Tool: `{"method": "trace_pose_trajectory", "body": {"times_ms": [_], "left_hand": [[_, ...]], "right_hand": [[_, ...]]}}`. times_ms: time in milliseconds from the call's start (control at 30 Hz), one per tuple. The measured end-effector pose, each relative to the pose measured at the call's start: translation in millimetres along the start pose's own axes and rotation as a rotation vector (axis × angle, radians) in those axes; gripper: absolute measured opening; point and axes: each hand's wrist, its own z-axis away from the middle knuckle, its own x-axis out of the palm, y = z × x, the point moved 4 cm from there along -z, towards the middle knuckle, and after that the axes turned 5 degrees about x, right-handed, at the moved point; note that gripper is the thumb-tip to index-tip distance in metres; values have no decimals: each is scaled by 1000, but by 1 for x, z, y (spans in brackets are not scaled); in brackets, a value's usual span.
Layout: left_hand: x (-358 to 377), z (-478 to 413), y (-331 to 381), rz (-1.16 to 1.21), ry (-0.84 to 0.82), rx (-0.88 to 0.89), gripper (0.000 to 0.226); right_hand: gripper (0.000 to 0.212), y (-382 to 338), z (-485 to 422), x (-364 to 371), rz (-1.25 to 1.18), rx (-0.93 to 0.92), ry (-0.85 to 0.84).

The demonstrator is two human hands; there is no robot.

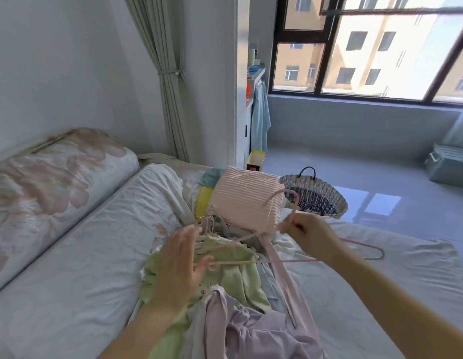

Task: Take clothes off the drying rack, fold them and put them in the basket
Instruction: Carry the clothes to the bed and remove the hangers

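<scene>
A heap of clothes lies on the bed in front of me: a light green garment [233,275], a lilac one [253,330] and a long pink strip of cloth [284,275]. My right hand [309,237] grips a pink wire hanger [365,248] by its neck. My left hand [177,257] hovers with straight fingers over the green garment, touching a hanger bar. A folded pink ribbed garment [247,200] sits on other folded clothes beyond the heap. The woven basket [315,195] leans at the bed's far edge, with nothing visible inside.
A bunch of hangers [209,221] lies between the heap and the folded stack. A floral pillow [57,182] is at the left. A yellow box [255,160] stands past the bed. A green storage box [447,164] sits on the floor under the window.
</scene>
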Motion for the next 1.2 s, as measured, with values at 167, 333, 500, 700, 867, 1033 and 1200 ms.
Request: {"method": "trace_pose_trajectory", "body": {"times_ms": [167, 333, 500, 700, 867, 1033, 1200], "left_hand": [[19, 61, -38, 277, -455, -339, 11], [32, 147, -44, 289, -623, -452, 54], [40, 200, -48, 353, -658, -685, 31], [61, 238, -90, 502, -323, -1054, 25], [67, 299, -180, 328, -152, -1216, 35], [61, 354, -255, 160, -177, -1292, 15], [48, 423, -300, 127, -269, -1440, 15]], "right_hand": [[40, 0, 4, 70, 19, -10, -133], [38, 12, 11, 156, 77, 71, -315], [32, -17, 31, 252, 156, -17, -573], [45, -55, 56, 355, 250, -113, -537], [75, -7, 78, 371, 85, 39, -377], [62, 90, 112, 377, 101, 236, -316], [46, 121, 150, 386, 157, 357, -419]]}}
